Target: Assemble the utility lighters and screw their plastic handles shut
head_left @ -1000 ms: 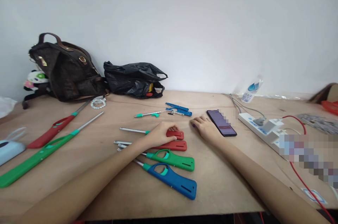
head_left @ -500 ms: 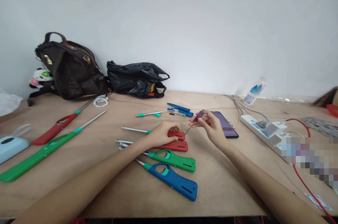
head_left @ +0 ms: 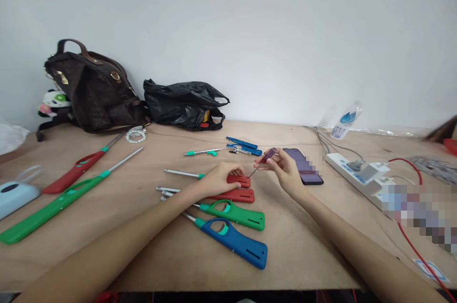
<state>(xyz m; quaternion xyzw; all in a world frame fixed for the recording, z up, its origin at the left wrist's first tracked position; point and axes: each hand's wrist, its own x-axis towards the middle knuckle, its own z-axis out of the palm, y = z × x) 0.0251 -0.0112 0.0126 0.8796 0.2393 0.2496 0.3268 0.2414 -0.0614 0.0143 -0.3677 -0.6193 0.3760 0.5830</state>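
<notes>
My left hand [head_left: 225, 176] is closed around the handle of a red gas lighter [head_left: 243, 181], pressing it to the table; its metal tube points left. In my right hand [head_left: 283, 169] is a small screwdriver [head_left: 268, 156] with a purple-red handle. The screwdriver's tip meets the handle end of that red lighter, near a small hole. Just below lie a second red lighter [head_left: 238, 195], a green lighter [head_left: 237, 215] and a blue lighter [head_left: 235, 243]. Beyond my hands rest opened blue casing halves [head_left: 246, 145] and a loose lighter tube [head_left: 202, 153] with green parts.
A phone [head_left: 302, 166] lies right of my right hand, then a power strip [head_left: 352, 169] with plugs and cables. At the back are a dark backpack [head_left: 96, 93], a black plastic bag [head_left: 182, 103] and a bottle [head_left: 345, 122]. Long red [head_left: 76, 169] and green lighters [head_left: 57, 205] lie left.
The screwdriver's tip has shifted slightly left onto the red lighter's handle end. Both hands keep their hold; the whole view has moved a little.
</notes>
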